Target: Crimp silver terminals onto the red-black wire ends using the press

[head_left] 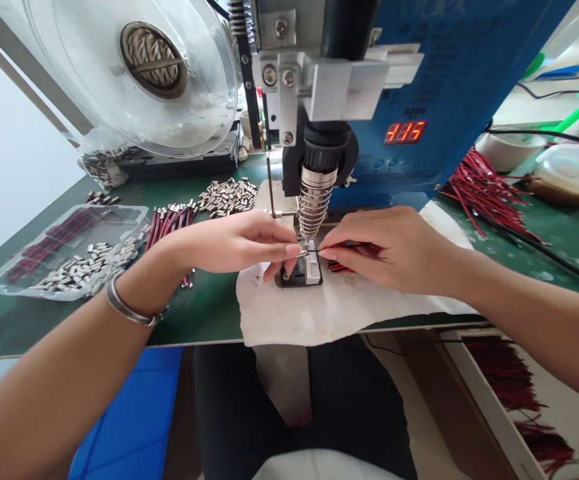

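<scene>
At mid-frame, a small metal connector (302, 253) is being pinched between thumb and finger of the left hand (249, 243), and a thin dark wire (314, 251) is being gripped by the closed fingertips of the right hand (389, 247). Both are being held at the small fixture (312, 268), below the spring-wrapped soldering head (318, 193).

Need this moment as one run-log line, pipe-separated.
left hand: pinching small metal part | right hand: pinching dark wire | location: at black-and-white fixture, below metal coil | red display: lit
</scene>
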The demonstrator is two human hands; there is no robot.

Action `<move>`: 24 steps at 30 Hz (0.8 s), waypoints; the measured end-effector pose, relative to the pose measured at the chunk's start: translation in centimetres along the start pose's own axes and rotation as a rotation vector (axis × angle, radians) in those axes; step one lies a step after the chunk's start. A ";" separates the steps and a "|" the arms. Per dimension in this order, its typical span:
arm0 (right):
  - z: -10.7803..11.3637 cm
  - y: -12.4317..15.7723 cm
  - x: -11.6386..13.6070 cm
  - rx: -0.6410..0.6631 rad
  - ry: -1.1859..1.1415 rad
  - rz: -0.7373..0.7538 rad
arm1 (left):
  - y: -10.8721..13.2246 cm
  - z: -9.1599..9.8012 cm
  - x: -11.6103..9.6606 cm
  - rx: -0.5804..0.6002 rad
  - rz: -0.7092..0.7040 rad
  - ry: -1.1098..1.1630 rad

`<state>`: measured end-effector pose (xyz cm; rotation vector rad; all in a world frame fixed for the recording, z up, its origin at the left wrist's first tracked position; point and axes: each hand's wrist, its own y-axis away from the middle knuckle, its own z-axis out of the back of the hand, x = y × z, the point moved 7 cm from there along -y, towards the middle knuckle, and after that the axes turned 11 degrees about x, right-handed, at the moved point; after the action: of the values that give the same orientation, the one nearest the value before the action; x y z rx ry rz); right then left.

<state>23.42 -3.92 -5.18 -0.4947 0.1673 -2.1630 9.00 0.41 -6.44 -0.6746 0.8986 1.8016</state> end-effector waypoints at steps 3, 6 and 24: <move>-0.2 -0.1 0.0 0.018 -0.008 0.019 | 0.1 0.1 0.0 -0.010 0.023 -0.026; -0.2 -0.1 0.0 0.024 0.002 0.029 | 0.1 0.1 -0.1 -0.018 0.046 -0.056; -0.4 -0.1 -0.2 0.048 -0.040 0.001 | 1.4 2.4 1.0 -0.274 0.101 -0.515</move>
<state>23.33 -3.69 -5.56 -0.5101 0.0937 -2.1497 7.23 2.57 -5.49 -0.3040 0.3496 2.0765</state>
